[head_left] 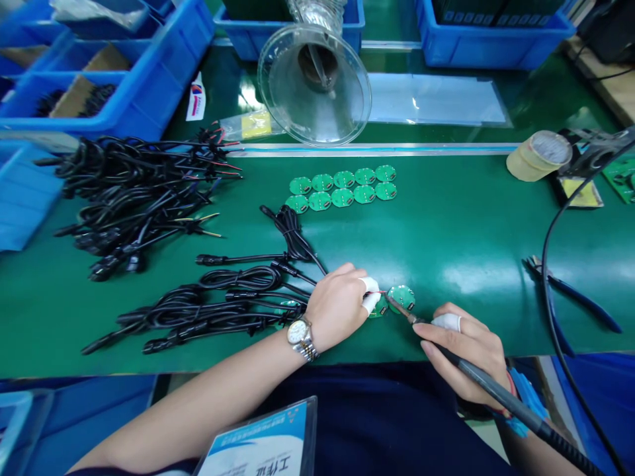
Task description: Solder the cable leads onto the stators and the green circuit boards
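My right hand (464, 347) is wrapped round a soldering iron (476, 377), with a white cover on one finger. The iron's tip meets the left edge of a small round green circuit board (403, 297). My left hand (342, 301), in white finger covers, pinches a thin red wire (378, 292) whose end reaches the same spot. Partly under those fingertips lies a second green board (380, 308). Black cables (238, 307) lie beside my left wrist, some coiled and tied. Which cable the red wire belongs to is hidden by my hand.
Two rows of green boards (342, 188) lie further back. A pile of black cables (143, 192) fills the left. Blue-handled pliers (580, 294) and a solder spool (538, 155) are at right, near the iron's cord (546, 258). A clear fume funnel (278, 86) hangs above the back.
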Tool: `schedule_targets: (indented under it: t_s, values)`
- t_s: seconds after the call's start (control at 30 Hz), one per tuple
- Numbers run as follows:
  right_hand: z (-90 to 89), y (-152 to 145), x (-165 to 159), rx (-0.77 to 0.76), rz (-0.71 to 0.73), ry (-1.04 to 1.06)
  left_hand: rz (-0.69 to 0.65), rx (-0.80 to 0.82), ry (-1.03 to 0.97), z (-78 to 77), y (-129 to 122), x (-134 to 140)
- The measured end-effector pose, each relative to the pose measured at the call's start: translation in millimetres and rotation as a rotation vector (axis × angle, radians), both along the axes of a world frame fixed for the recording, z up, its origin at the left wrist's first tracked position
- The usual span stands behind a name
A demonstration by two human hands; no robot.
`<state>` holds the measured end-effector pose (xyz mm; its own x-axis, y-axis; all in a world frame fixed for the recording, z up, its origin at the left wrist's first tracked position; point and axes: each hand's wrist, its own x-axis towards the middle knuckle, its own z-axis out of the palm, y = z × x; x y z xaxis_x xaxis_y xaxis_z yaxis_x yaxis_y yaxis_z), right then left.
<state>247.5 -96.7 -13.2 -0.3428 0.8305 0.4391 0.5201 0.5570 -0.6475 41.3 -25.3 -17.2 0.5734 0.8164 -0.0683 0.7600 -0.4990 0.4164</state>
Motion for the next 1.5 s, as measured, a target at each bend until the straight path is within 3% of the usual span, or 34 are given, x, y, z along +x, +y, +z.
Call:
schedule_targets:
  t_s: [0.2,0.47,0.7,0.97,1.3,1.5]
  values:
    - [-3.6,-1.1,-0.7,-0.015,0.028,-0.021,0.003,-0.015,0.018,2.1,0.4,0.7]
    - [8.5,1.0,-2.8,0.026,-0.003,-0.025,-0.011,0.016,-0.003,-0.4,0.5,-0.1]
    - [3.1,0.2,-1.0,-0.002,0.015,-0.018,-0.001,0.005,0.000,-0.4,0.0,-0.2]
    - [11.5,0.2,3.6,0.045,-0.118,0.017,-0.005,0.007,0.007,0.1,0.4,0.1]
    - [-18.0,-11.4,18.4,-0.102,-0.196,0.196,0.016,-0.021,0.012,1.3,-1.2,-0.2]
    - [-17.5,-11.7,18.9,-0.175,-0.184,0.250,-0.009,-0.122,-0.092,2.1,-0.7,-3.6]
